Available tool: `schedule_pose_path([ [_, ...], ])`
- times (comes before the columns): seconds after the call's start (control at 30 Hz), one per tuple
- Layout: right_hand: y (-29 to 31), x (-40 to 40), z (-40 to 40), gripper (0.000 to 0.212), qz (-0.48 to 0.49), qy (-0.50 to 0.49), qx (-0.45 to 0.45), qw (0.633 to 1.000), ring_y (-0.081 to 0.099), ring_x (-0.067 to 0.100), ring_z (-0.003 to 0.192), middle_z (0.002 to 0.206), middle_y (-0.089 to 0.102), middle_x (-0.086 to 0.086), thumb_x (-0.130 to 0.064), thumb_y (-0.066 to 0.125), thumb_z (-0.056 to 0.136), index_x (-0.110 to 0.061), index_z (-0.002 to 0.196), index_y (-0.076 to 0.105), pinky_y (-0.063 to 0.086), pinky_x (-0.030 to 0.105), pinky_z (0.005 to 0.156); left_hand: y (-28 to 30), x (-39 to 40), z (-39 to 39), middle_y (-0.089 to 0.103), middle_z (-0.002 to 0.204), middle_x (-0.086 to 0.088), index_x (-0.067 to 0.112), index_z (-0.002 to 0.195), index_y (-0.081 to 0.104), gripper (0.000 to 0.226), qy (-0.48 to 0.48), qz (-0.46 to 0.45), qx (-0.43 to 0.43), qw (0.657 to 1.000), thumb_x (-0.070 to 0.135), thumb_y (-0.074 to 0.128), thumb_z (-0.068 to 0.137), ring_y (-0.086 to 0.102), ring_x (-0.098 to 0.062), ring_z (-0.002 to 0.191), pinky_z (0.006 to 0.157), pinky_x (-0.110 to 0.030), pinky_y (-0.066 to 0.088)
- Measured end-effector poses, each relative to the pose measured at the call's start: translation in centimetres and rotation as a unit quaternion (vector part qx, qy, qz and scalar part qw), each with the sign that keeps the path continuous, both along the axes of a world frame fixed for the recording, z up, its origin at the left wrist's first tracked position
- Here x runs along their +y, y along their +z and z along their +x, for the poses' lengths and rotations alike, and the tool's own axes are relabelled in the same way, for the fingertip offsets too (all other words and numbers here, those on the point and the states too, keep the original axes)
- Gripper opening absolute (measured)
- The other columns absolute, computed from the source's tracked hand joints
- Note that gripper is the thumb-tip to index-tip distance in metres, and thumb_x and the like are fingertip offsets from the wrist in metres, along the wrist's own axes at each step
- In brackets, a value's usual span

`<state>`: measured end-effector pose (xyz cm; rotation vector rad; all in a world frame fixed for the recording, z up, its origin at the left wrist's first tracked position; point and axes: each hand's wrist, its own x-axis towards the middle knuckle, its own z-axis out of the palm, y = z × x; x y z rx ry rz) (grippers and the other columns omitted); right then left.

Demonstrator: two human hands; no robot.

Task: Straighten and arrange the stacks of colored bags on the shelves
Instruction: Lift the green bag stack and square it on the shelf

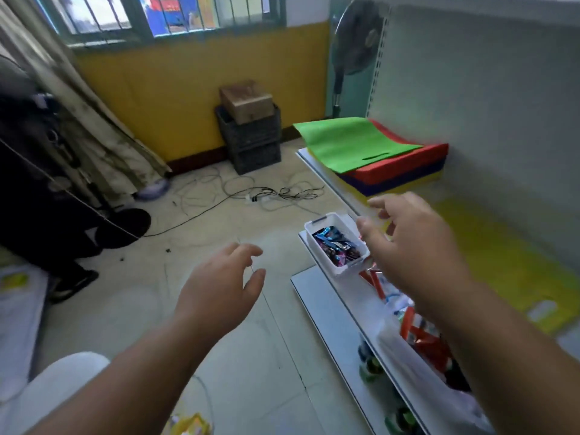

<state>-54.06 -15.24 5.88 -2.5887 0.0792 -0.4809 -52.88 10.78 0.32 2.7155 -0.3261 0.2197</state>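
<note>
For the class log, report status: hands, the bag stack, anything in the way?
Left hand open, empty. Right hand open, reaching toward shelf. Bag stack untouched, green bag on top skewed. White bin under right hand.

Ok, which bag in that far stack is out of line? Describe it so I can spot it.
Look at the white shelf along the right wall. At its far end sits a stack of bags, red, blue and yellow. The green bag on top is the only green one, lying skewed and overhanging the stack's left edge.
</note>
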Motion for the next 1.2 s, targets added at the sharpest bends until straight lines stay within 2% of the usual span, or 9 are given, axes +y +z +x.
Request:
schedule_pose_path([
  [0.17, -1.0, 3.7, 10.5, 0.034, -0.02, -0.043, 0.003, 0.999, 0.056, 0.021, 0.084, 0.1, 0.057, 0.002, -0.04, 0.059, 0.09, -0.02, 0.118, 0.064, 0.05, 0.039, 0.079, -2.9, 3.9, 12.3, 0.055, 0.099, 0.02, 0.032, 0.119, 0.06, 0.028, -0.027, -0.02, -0.006, 0.999, 0.039, 0.057, 0.092, 0.051, 0.001, 0.083, 0.064, -0.019, 0.033],
  [0.3, -1.7, 5.8, 16.5, 0.034, -0.02, -0.114, 0.014, 0.993, 0.057, 0.021, 0.088, 0.102, 0.059, 0.003, -0.04, 0.06, 0.091, -0.019, 0.117, 0.064, 0.051, 0.039, 0.081, -3.7, 4.9, 22.6, 0.053, 0.095, 0.02, 0.03, 0.118, 0.062, 0.027, -0.112, -0.029, -0.01, 0.993, 0.036, 0.058, 0.091, 0.048, -0.001, 0.08, 0.071, -0.025, 0.038],
  [0.63, -2.9, 2.4, 23.3, 0.036, 0.012, -0.294, 0.051, 0.954, 0.053, 0.016, 0.082, 0.097, 0.051, -0.008, -0.043, 0.058, 0.089, -0.023, 0.119, 0.062, 0.051, 0.036, 0.078, -4.4, -2.4, 39.9, 0.055, 0.095, 0.017, 0.035, 0.118, 0.059, 0.028, -0.249, -0.031, 0.032, 0.968, 0.038, 0.057, 0.091, 0.054, -0.007, 0.081, 0.068, -0.028, 0.039],
  [0.73, -3.3, 1.6, 24.7, 0.037, 0.008, -0.328, 0.101, 0.939, 0.055, 0.016, 0.081, 0.096, 0.057, -0.009, -0.046, 0.056, 0.091, -0.027, 0.123, 0.058, 0.045, 0.03, 0.071, -4.6, -4.6, 43.3, 0.056, 0.096, 0.017, 0.039, 0.123, 0.053, 0.033, -0.247, -0.055, 0.086, 0.964, 0.037, 0.058, 0.09, 0.055, -0.001, 0.073, 0.067, -0.029, 0.042],
  [0.87, -4.0, 2.1, 26.4, 0.053, 0.01, -0.365, 0.233, 0.901, 0.062, 0.022, 0.083, 0.091, 0.068, -0.003, -0.055, 0.051, 0.092, -0.03, 0.138, 0.042, 0.052, 0.032, 0.071, -4.2, -6.2, 48.3, 0.059, 0.099, 0.016, 0.045, 0.136, 0.037, 0.049, -0.246, -0.089, 0.162, 0.951, 0.041, 0.057, 0.091, 0.057, -0.004, 0.073, 0.065, -0.031, 0.041],
  [1.0, -4.5, 3.5, 28.8, 0.065, 0.082, -0.404, 0.265, 0.872, 0.062, 0.025, 0.103, 0.117, 0.065, 0.005, -0.057, 0.052, 0.092, -0.031, 0.147, 0.029, 0.049, 0.031, 0.081, -4.4, -8.3, 53.3, 0.059, 0.107, 0.011, 0.046, 0.141, 0.03, 0.053, -0.237, -0.13, 0.22, 0.937, 0.045, 0.055, 0.093, 0.058, -0.014, 0.083, 0.068, -0.033, 0.04],
  [1.07, -5.1, 4.7, 30.1, 0.06, 0.149, -0.445, 0.232, 0.852, 0.063, 0.024, 0.105, 0.125, 0.061, 0.006, -0.05, 0.057, 0.093, -0.03, 0.145, 0.036, 0.048, 0.03, 0.083, -4.9, -9.4, 55.7, 0.063, 0.108, 0.004, 0.041, 0.134, 0.042, 0.046, -0.241, -0.148, 0.239, 0.929, 0.046, 0.058, 0.091, 0.063, -0.022, 0.088, 0.073, -0.036, 0.049],
  [1.13, -6.0, 6.0, 31.2, 0.038, 0.189, -0.489, 0.176, 0.833, 0.068, 0.021, 0.083, 0.1, 0.062, -0.003, -0.038, 0.063, 0.093, -0.026, 0.127, 0.052, 0.054, 0.034, 0.076, -5.2, -10.1, 57.5, 0.068, 0.102, -0.004, 0.032, 0.114, 0.06, 0.028, -0.252, -0.14, 0.237, 0.928, 0.045, 0.061, 0.089, 0.065, -0.028, 0.086, 0.076, -0.041, 0.054],
  [1.2, -6.6, 6.9, 31.8, 0.012, 0.204, -0.521, 0.127, 0.819, 0.067, 0.019, 0.066, 0.081, 0.055, -0.007, -0.026, 0.066, 0.091, -0.025, 0.098, 0.056, 0.053, 0.033, 0.059, -4.7, -10.3, 58.5, 0.071, 0.088, -0.003, 0.027, 0.091, 0.064, 0.01, -0.262, -0.161, 0.238, 0.921, 0.037, 0.063, 0.088, 0.066, -0.027, 0.078, 0.071, -0.04, 0.055],
])
